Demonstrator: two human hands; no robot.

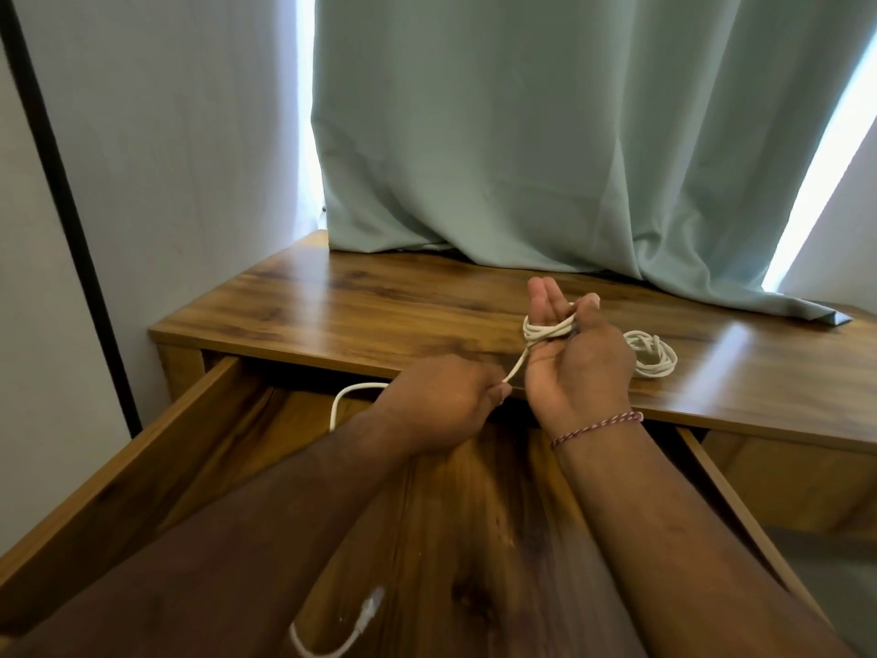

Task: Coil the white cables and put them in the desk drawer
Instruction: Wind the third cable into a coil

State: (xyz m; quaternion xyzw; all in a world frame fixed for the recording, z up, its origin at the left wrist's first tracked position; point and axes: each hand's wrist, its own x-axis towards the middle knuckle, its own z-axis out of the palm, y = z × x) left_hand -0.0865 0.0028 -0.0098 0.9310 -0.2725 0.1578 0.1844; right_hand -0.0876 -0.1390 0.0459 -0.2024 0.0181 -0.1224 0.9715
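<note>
**Winding the second white cable round the fingers**

The right hand (576, 358) stands palm-up above the front edge of the tabletop (379, 306), its fingers held straight and close together, with several turns of white cable (545, 331) looped round them and the thumb pressed against the loops. The left hand (446, 401) pinches the free run of the same cable just beside the right wrist, feeding it upward. Behind the right hand, a finished coil (650, 356) lies on the tabletop. The drawer (156, 448) stands pulled out below both arms.

To do this step well, I judge the left hand should keep a light, even pull so each turn lies beside the last one rather than crossing it, and the thumb should hold the loops until the tail is tucked, or the coil may spring apart when slid off.

The slack drops into the drawer and passes under the left forearm, so its path there is hidden. A white plug end (370, 610) shows blurred near the lower edge; its type cannot be made out. Whether the finished coil is tied off is unclear, and the drawer's near end is cut off.
</note>
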